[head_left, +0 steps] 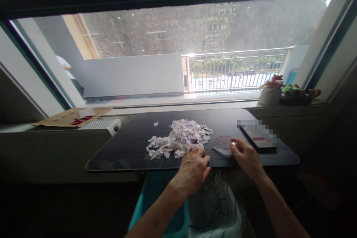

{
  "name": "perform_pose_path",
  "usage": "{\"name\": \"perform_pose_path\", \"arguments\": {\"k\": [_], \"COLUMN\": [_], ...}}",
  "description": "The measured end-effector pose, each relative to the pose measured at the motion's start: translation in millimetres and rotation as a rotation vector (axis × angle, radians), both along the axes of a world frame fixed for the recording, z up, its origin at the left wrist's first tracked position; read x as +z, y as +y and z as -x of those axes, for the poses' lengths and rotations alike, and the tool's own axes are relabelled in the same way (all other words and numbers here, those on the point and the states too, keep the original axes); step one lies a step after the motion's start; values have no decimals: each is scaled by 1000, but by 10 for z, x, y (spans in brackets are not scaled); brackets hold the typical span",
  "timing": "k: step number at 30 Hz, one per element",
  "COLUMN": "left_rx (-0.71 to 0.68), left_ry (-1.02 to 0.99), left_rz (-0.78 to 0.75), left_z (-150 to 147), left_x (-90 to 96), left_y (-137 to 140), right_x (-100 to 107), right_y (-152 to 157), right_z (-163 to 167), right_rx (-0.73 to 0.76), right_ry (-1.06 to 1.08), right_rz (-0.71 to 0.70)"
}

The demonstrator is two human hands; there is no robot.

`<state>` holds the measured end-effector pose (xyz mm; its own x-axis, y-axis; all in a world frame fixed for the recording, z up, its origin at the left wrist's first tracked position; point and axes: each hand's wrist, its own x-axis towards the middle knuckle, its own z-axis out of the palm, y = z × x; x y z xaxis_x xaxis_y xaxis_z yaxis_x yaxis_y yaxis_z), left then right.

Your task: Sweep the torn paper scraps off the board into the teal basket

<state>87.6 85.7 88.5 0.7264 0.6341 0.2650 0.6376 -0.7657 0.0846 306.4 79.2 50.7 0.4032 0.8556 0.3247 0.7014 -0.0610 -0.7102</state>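
A heap of small torn or cut paper scraps [182, 135] lies on the dark folding-style tabletop [117, 152]. My left hand [193, 165] is at the near edge of the heap, palm down, its fingers bent and a little apart, fingertips touching the scraps. A hint of red shows beside its fingers, too small to name. My right hand [248, 158] pinches the right end of a clear half-round protractor [222, 142] with red markings, thumb against forefinger. A small bright spot shows between these fingertips. The protractor sits just right of the heap, close to the tabletop.
A phone-like device [259, 139], partly blurred out, lies at the right. Under the table stands a teal plastic basin [139, 208]. Brown paper [61, 117] with red scissors-like handles [82, 120] rests on the left sill. A white pot [270, 96] stands on the right sill.
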Motion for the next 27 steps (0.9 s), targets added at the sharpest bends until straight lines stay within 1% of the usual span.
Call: {"name": "perform_pose_path", "arguments": {"k": [2, 6, 10, 13, 16, 20, 23, 27], "left_rx": [7, 5, 8, 40, 106, 181, 214, 246], "left_ry": [-21, -185, -285, -374, -520, -711, -795, -847], "left_rz": [1, 42, 91, 148, 240, 435, 549, 614], "left_z": [73, 160, 158, 144, 147, 189, 232, 264], "left_x": [-22, -70, -89, -75, -64, -64, -59, -45], "left_y": [-23, -28, 12, 81, 198, 384, 485, 550], "right_x": [16, 28, 5, -26, -48, -49, -36, -23], "right_y": [-15, -25, -15, -5, -2, -11, -18, -22], "right_z": [13, 22, 20, 9, 0, 10, 23, 28], "right_rx": [-2, -9, -9, -9, -11, -22, -25, -29], "right_ry": [2, 16, 32, 35, 35, 34, 31, 25], "right_rz": [0, 10, 4, -12, -12, -1, 1, 3]}}
